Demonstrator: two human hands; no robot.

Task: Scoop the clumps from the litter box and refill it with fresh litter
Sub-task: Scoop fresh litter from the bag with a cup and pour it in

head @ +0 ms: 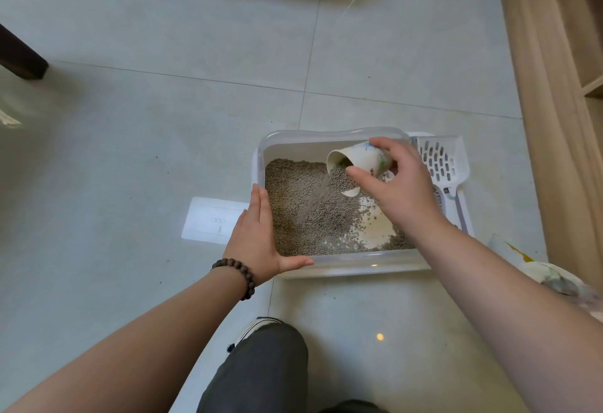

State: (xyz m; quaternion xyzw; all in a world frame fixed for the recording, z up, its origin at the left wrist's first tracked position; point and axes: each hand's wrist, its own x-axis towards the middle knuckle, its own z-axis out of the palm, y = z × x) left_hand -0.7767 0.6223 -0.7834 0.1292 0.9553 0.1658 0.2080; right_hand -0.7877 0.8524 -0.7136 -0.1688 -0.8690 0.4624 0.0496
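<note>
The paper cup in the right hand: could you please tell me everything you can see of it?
The paper cup looks white with a faint blue and green print. The right hand grips its body, thumb below and fingers on top. It is tipped mouth down to the left over the litter box, and grey-brown litter pours out.

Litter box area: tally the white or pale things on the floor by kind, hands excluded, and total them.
Litter box: 1
Paper cup, tipped over the box: 1
Slotted litter scoop: 1
Sheet of paper: 1
Bag, partly in view at the right: 1
Total: 5
</note>
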